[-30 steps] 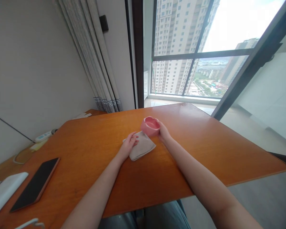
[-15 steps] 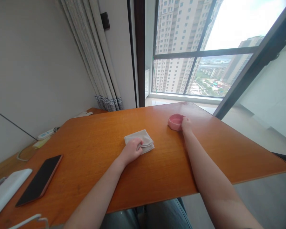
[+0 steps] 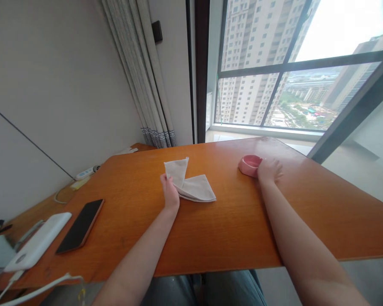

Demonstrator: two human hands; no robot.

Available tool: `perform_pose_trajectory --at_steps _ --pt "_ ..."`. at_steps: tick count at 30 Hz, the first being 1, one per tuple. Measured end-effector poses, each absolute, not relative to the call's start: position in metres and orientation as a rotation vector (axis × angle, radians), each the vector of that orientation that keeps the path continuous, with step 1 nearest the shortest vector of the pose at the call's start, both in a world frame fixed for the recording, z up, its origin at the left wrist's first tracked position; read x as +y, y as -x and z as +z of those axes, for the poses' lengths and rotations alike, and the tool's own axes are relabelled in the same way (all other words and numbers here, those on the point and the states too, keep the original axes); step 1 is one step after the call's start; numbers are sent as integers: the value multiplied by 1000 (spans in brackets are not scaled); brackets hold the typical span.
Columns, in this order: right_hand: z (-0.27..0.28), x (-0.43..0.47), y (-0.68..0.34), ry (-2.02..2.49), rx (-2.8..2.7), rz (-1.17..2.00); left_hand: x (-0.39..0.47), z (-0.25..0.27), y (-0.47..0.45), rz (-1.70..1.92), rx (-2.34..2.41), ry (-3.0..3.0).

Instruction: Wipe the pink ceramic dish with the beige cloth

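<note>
Left hand (image 3: 170, 195): clamped on the left part of a pale, folded cloth (image 3: 198, 189), thumb and fingers together on the fabric. Cloth lies near the middle of the wooden table (image 3: 124, 238); 1 flap stands raised above the left hand, while the right part rests flat on the tabletop in layers, its edges slightly offset.

Right hand (image 3: 268, 170): fingers apart and extended away from the pink bowl (image 3: 249, 165), not closed round it. Hand overlaps the bowl's right edge in view; cannot tell whether they touch. Bowl sits upright on the table, to the right of the cloth and well apart from it, with its scalloped rim up.

Left side of table: dark phone (image 3: 80, 225) lying flat; white device (image 3: 40, 242) just beside it, with a white plug at its near end. Power strip (image 3: 86, 172) farther back, near the wall. Beyond the table: grey curtain (image 3: 137, 63) at left, 1 large window (image 3: 284, 68) at right.
</note>
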State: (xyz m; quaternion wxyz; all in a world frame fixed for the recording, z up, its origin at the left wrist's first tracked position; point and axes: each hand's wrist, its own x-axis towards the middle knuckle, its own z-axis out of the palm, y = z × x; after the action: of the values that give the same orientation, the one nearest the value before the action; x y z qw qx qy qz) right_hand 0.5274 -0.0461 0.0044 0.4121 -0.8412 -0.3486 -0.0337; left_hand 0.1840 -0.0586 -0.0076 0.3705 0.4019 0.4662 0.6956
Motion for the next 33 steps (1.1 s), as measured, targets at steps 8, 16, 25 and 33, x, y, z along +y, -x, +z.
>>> perform_pose_trajectory --at_steps 8,16,25,33 --pt "3 -84 -349 1517 -1987 238 -50 -11 -178 1861 1273 -894" --pt "-13 -83 -346 2025 -2213 351 -42 1 -160 1983 1393 -821" --pt "-12 -77 -349 2008 -2054 162 -61 -8 -177 1269 1217 -2289" --pt "-25 -69 -351 2088 -2178 236 -44 -22 -169 185 1722 -2396"
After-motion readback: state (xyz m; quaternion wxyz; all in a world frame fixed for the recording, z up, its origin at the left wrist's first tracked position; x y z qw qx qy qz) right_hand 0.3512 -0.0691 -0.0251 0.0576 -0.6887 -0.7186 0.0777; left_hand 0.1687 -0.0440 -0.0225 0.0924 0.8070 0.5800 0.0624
